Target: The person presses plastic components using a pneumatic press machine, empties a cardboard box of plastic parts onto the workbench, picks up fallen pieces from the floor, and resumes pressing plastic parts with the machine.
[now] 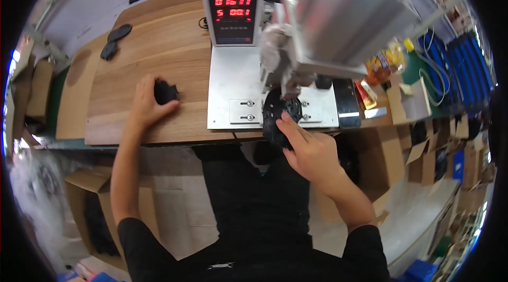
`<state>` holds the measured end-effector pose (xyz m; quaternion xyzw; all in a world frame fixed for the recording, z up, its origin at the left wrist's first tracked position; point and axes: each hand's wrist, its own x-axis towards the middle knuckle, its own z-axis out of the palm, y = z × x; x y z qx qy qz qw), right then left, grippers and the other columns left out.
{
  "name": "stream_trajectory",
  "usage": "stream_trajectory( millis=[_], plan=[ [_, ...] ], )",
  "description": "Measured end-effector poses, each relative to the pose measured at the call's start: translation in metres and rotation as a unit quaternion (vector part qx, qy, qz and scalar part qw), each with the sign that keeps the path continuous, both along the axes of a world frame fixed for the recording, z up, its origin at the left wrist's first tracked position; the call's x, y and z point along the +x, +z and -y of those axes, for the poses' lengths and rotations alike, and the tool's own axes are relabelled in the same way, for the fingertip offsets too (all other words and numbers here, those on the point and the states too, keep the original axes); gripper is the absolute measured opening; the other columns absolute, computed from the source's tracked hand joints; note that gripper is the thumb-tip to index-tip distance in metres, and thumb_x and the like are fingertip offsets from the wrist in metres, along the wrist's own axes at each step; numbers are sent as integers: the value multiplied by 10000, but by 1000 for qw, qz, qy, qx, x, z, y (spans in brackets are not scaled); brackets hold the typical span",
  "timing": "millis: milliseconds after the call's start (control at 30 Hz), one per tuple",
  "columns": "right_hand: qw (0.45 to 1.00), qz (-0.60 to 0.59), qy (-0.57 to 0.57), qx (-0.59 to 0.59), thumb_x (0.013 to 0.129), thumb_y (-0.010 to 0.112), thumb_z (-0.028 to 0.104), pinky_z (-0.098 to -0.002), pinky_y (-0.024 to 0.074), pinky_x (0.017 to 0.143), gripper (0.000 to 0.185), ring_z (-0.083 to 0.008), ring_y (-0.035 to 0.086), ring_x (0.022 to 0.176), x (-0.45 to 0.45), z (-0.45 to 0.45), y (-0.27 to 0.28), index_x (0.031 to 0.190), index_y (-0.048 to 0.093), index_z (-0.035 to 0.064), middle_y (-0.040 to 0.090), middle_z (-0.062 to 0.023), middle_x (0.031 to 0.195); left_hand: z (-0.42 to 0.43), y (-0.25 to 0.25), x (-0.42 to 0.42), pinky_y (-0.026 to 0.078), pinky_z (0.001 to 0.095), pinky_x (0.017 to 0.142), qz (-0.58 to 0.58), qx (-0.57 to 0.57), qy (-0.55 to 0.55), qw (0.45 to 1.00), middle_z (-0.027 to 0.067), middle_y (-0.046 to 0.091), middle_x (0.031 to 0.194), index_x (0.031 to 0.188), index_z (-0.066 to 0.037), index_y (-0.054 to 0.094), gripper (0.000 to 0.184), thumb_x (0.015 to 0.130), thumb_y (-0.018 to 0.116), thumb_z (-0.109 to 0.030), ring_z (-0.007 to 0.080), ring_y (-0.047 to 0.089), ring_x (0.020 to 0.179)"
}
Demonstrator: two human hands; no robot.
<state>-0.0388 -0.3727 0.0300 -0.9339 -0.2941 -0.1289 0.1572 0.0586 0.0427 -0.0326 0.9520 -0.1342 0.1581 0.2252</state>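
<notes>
On the wooden table, my left hand (pixel 150 101) is closed around a small black part (pixel 165 92), its thumb and fingers on either side. My right hand (pixel 309 149) holds a flat, elongated black part (pixel 274 129) by its near right side, with fingertips on its surface. The far end of that part lies under the metal head of a press (pixel 290 78), over the white base plate (pixel 227 83). The part's near end sticks out past the table's front edge. Whether the press head touches it cannot be made out.
A display box (pixel 233 12) with red digits stands behind the plate. Two black pieces (pixel 119 32) lie at the table's back left. A bottle (pixel 383 65) and small packets (pixel 366 94) are right of the press. Open cardboard boxes (pixel 87 180) stand below on both sides.
</notes>
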Motion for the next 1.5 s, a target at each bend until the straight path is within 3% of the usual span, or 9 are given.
stream_trajectory(
  millis=[267,467,600,733,833,900,1033,1300,1500],
  plan=[
    [994,8,-43,99,689,781,49,-324,570,664,519,-243,735,844,-4,-4,-16,1190,649,83,679,-79,1302,83,72,-55,526,349,673,-22,-99,-104,989,117,658,847,895,-25,671,202,769,826,-57,273,652,756],
    [970,-2,-99,223,746,724,48,-353,582,717,408,-289,731,821,-43,38,23,1148,665,81,735,-91,1142,139,71,-60,613,388,803,171,-87,-382,904,170,728,998,926,14,666,128,814,727,28,309,739,944],
    [881,-153,-380,236,745,706,5,-321,568,723,496,-244,732,805,-99,110,6,1237,665,52,740,-137,1005,181,64,-51,618,438,878,246,-41,-490,835,185,724,1065,919,-8,629,109,843,707,-24,344,724,1013],
    [824,-150,-521,163,792,711,52,-365,565,729,586,-288,725,783,-160,205,-103,1361,574,45,716,-209,1029,206,41,-32,611,430,901,250,-48,-494,831,163,727,1096,918,-31,620,119,839,708,-36,318,719,1050],
    [895,7,-445,-10,796,716,73,-413,565,754,645,-343,729,806,-215,240,-181,1412,527,54,706,-237,1091,213,33,-20,612,423,900,208,-43,-459,863,133,732,1103,908,-48,629,116,824,709,-46,286,723,1046],
    [813,-251,-521,73,805,712,88,-440,562,781,619,-374,728,857,-231,228,-193,1398,537,51,706,-238,1120,217,37,-33,611,424,901,219,-29,-427,877,135,733,1098,915,-42,637,123,821,715,-48,286,724,1047],
    [772,-375,-505,94,803,683,92,-413,561,822,547,-327,723,878,-190,184,-177,1337,581,34,624,-199,1339,217,38,-39,607,426,909,250,5,-373,894,140,736,1088,946,-24,659,152,812,730,-40,290,724,1049],
    [913,-174,-175,324,831,726,53,-326,579,777,411,-261,732,890,-66,99,-55,1237,661,52,663,-132,1323,204,22,-31,592,409,947,202,-52,-392,896,108,743,1112,920,-38,687,173,772,765,5,276,718,1076],
    [968,-70,54,234,821,751,120,-329,578,850,500,-262,718,986,-9,49,-3,1304,626,81,606,-113,1399,205,25,-38,567,419,995,123,-81,-371,917,87,744,1120,926,-40,712,194,755,759,41,267,706,1106]
  ],
)
